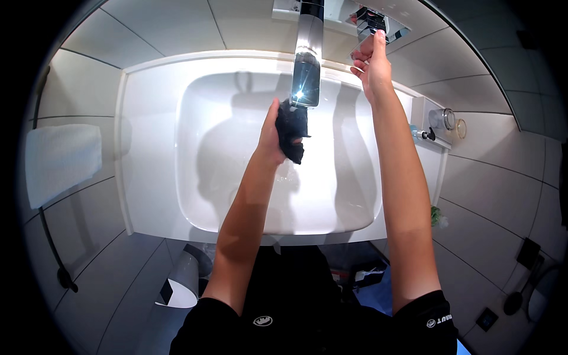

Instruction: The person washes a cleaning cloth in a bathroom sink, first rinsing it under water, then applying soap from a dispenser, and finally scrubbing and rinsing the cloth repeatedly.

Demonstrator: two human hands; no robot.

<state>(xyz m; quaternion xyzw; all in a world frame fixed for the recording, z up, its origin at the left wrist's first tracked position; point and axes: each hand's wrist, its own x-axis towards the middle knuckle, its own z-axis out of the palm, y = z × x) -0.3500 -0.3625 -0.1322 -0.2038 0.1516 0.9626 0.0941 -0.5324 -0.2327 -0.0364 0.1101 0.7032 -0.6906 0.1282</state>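
Under the end of a chrome faucet spout (309, 42), my left hand (269, 140) holds a crumpled black cloth (293, 126). The cloth bunches in the palm over the white washbasin (248, 208), and its top edge meets the spout's tip in this view. A few small droplets show on the basin floor. My right hand (376, 73) reaches up to a chrome faucet control (372, 20) on the wall side, thumb raised against it and fingers partly curled. Reflections there hide whether the fingers close around it.
A pump bottle (421, 134) and a glass jar (441, 119) stand at the basin's right. On the left wall a white towel (64, 162) hangs from a dark rail (52, 246). A grey-and-white cylindrical container (182, 279) sits below the counter's front edge (301, 239).
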